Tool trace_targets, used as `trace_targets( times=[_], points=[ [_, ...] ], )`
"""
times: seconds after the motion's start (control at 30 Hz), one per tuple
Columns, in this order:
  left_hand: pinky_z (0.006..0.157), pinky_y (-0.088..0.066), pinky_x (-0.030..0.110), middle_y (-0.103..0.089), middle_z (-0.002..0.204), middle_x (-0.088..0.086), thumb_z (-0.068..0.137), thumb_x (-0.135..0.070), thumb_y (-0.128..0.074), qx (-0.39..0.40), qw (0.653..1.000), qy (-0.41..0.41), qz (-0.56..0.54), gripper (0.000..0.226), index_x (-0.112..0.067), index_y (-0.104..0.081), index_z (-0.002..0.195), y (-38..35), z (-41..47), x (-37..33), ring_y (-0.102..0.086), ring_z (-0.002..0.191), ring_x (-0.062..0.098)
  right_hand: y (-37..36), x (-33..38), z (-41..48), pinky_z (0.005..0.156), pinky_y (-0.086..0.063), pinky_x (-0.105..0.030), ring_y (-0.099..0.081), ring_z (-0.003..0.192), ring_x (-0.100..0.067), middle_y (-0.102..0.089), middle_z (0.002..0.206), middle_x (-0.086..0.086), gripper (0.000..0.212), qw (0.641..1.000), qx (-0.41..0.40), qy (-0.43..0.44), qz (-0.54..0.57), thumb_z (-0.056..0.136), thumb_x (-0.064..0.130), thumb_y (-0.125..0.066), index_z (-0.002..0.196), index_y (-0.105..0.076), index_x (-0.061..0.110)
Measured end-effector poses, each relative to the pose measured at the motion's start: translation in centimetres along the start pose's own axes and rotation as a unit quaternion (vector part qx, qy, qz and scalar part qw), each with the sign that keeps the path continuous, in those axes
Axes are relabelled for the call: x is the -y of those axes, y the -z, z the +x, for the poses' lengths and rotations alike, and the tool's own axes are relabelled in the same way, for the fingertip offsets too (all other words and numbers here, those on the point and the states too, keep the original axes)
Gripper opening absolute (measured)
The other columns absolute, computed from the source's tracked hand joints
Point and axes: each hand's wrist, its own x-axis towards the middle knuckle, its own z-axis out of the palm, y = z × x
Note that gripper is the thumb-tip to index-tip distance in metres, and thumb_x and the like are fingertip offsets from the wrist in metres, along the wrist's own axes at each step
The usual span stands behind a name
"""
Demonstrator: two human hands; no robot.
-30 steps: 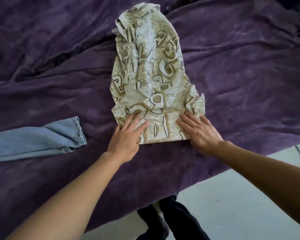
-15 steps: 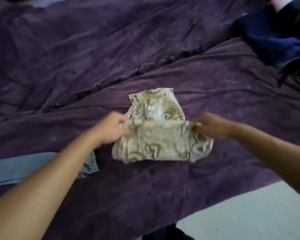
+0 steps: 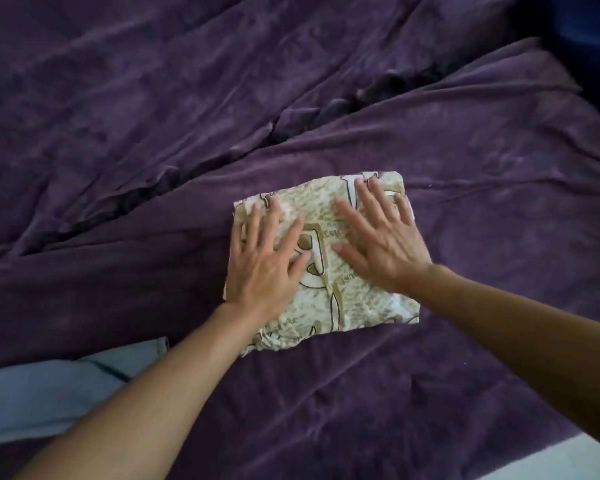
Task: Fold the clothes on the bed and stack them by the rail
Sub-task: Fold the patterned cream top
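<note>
Both hands lie flat, palms down, on one folded garment, fingers straight and spread, with nothing clasped in either. At the far left, low in the view, a light blue denim garment [image 3: 49, 393] lies on the bed, partly hidden under the left forearm that crosses above it. How it is folded cannot be told. A strip of bed cover separates it from the printed garment.

The left hand [image 3: 260, 268] presses on the left half of the cream fabric garment printed with tan and brown lettering [image 3: 368, 306], fingertips close to its far left corner and wrist over its near left edge. This garment is folded into a compact, roughly square packet and rests on the crumpled purple velvety bed cover [image 3: 118, 140], about the middle of the view. Its near left corner is ragged, with a loose layer showing.

The right hand [image 3: 381, 251] presses on the right half, fingers pointing toward the far right corner and thumb turned toward the left hand; the two thumbs are near each other but apart. Deep creases run slantwise across the cover beyond the packet.

In the upper right corner a dark blue fabric thing [image 3: 586, 46] shows, too blurred to tell what it is. At the lower right a strip of pale floor [image 3: 568, 459] shows past the bed's near edge.
</note>
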Motion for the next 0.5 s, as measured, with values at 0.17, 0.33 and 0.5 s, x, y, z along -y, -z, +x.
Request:
trace_targets(
  times=[0.17, 0.33, 0.5],
  points=[
    [0.117, 0.002, 0.054, 0.023, 0.157, 0.006, 0.094, -0.065, -0.004, 0.119, 0.991, -0.003, 0.065, 0.063, -0.04, 0.012, 0.149, -5.3, -0.8, 2.6, 0.025, 0.143, 0.027, -6.1, -1.0, -2.3, 0.119, -0.001, -0.049, 0.011, 0.147, -0.023, 0.007, 0.161, -0.005, 0.075, 0.987, 0.133, -0.083, -0.02, 0.089, 0.073, -0.006, 0.153, 0.002, 0.033],
    [0.114, -0.013, 0.06, -0.026, 0.154, 0.016, 0.094, -0.058, -0.026, 0.041, 0.999, -0.026, 0.024, 0.058, -0.028, -0.034, 0.143, -3.0, 1.3, 2.5, -0.017, 0.144, 0.035, -3.5, -1.7, -0.7, 0.109, -0.027, -0.049, -0.027, 0.14, -0.03, -0.03, 0.153, -0.007, 0.072, 0.995, 0.082, -0.058, -0.02, 0.088, 0.072, -0.027, 0.145, -0.031, 0.028],
    [0.114, -0.019, 0.051, -0.031, 0.153, 0.01, 0.089, -0.068, -0.029, 0.088, 0.996, 0.011, -0.03, 0.079, -0.018, -0.018, 0.15, -0.5, 8.1, 3.7, -0.026, 0.141, 0.027, 0.3, -2.6, 6.5, 0.106, -0.031, -0.053, -0.029, 0.14, -0.028, -0.026, 0.154, -0.007, 0.107, 0.998, 0.029, -0.054, -0.01, 0.067, 0.078, -0.058, 0.149, -0.015, 0.025]
  ],
)
